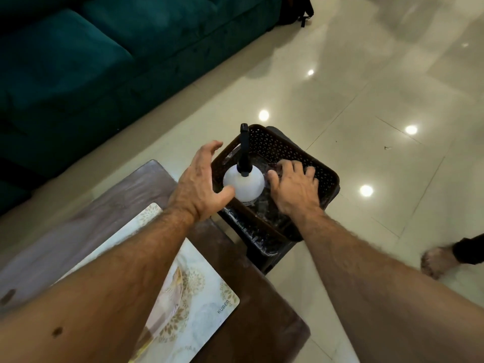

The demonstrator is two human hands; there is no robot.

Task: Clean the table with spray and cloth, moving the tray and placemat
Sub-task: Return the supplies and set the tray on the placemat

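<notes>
Beside the counter (243, 268), the white spray bottle (243, 186) stands in a dark perforated tray (296, 155); the left hand (199, 182) is spread open around it, thumb touching. The right hand (293, 186) rests flat-fingered, open, in the tray. A careless one-sided grab could tip the bottle.

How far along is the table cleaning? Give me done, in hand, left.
Done: nothing shows yet; the placemat lies on the table. In hand: the left hand, fingers spread, reaches for the spray bottle in the dark basket; the right hand is inside it on something clear. Left: spraying, wiping, moving the placemat. No tray or cloth visible.
</notes>
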